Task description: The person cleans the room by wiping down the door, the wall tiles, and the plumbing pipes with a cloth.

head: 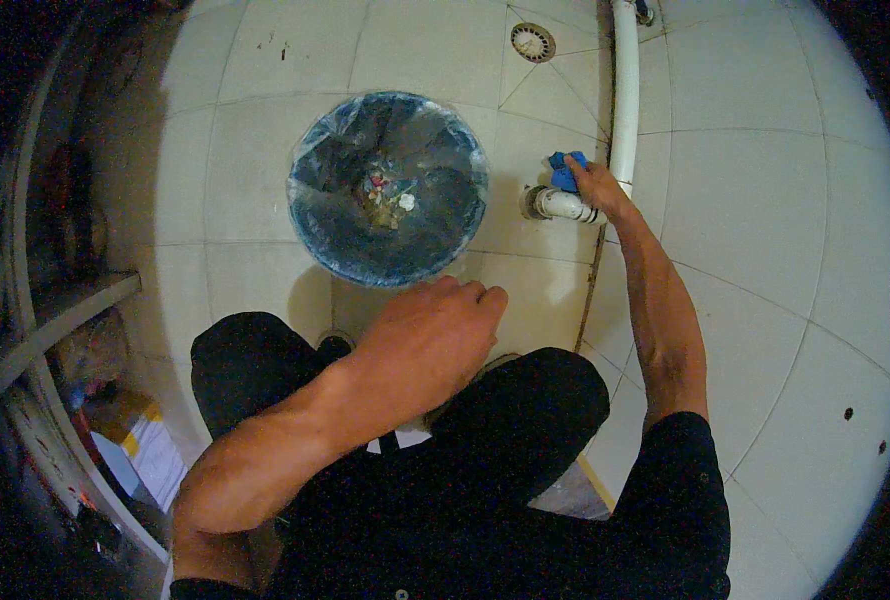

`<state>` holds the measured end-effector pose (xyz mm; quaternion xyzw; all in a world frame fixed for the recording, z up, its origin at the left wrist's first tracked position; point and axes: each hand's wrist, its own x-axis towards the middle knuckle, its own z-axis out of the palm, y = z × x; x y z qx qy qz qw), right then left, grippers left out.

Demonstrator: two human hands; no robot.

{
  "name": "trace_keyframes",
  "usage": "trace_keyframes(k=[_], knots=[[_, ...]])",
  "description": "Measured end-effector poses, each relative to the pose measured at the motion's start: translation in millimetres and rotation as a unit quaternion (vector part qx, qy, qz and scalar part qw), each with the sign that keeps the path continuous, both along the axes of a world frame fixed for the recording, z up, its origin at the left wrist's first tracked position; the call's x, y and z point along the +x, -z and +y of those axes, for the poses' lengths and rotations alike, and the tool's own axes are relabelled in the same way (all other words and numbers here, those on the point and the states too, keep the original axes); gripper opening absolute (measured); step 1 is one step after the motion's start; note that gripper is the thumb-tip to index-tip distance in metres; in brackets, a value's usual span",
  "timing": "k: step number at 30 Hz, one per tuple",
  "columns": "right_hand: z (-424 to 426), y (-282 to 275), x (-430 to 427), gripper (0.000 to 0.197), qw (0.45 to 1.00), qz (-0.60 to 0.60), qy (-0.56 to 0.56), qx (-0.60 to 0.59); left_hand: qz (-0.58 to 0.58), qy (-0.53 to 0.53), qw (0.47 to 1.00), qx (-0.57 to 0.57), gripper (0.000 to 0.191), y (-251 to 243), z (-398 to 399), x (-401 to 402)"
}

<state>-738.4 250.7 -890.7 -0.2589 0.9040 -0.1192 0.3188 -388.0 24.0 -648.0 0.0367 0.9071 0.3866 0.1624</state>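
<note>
My right hand point(599, 187) grips a bunched blue cloth point(567, 174), just above the bend of a white plastic drain pipe point(565, 205). The bend runs from an opening in the floor to the pipe along the wall. My left hand point(449, 322) hangs in front of my knees with its fingers curled in. Nothing shows in it, though its palm is hidden. Beyond that hand stands a round waste bin point(325, 247), lined with a clear plastic bag. A little mixed refuse point(389, 199) lies at the bin's bottom.
A white vertical pipe point(625, 90) runs along the tiled wall point(745, 225) to the right. A round floor drain point(533, 42) is set into the tiled floor point(280, 150). At left is a metal frame point(70, 326) with papers point(149, 457) below it.
</note>
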Motion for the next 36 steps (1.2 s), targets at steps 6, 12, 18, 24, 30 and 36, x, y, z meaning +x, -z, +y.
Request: trace_keyframes(k=[6, 12, 18, 24, 30, 36], knots=[[-27.6, -45.6, 57.8, 0.055, 0.974, 0.073, -0.17, 0.133, -0.016, 0.035, 0.999, -0.002, 0.036, 7.6, 6.3, -5.4], [-29.1, -40.3, 77.7, 0.042, 0.955, 0.194, -0.178, 0.136, -0.043, 0.029, 0.999, 0.012, 0.037, 6.0, 5.8, -8.8], [-5.8, -34.8, 116.2, 0.047, 0.902, 0.351, -0.248, -0.052, -0.054, 0.029, 0.998, 0.004, 0.039, -2.0, -0.7, -7.0], [35.2, -41.8, 143.3, 0.056, 0.924, 0.325, -0.141, -0.144, -0.052, 0.021, 0.998, 0.001, 0.04, -6.7, -7.3, -4.5], [25.4, -38.2, 189.5, 0.052, 0.904, 0.304, 0.105, -0.281, -0.029, 0.016, 0.999, 0.019, 0.039, -5.8, -6.9, -5.2], [17.5, -41.9, 207.6, 0.025, 0.702, -0.065, 0.568, -0.425, -0.015, 0.022, 1.0, 0.013, 0.041, -2.3, -6.4, -2.4]])
